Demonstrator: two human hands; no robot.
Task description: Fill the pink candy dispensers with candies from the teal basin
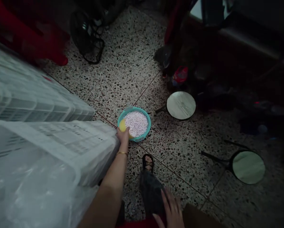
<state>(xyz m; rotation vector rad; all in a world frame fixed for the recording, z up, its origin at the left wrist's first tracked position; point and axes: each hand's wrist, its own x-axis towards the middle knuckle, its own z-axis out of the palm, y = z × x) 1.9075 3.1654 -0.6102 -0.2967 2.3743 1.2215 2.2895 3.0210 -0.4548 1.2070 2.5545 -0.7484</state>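
My left hand reaches down to a teal bowl on the speckled floor. The bowl is full of small white grains. The fingers are closed on a small yellow cup at the bowl's near left rim. A thin bangle sits on that wrist. My right hand rests at the bottom of the view, on my dark trouser leg, with fingers spread and nothing in it. My sandalled foot stands just below the bowl.
White slatted plastic crates fill the left side, touching my left forearm. Two round discs with dark handles lie on the floor, one behind the bowl, one at the right. A red stool, a fan and dark clutter stand behind.
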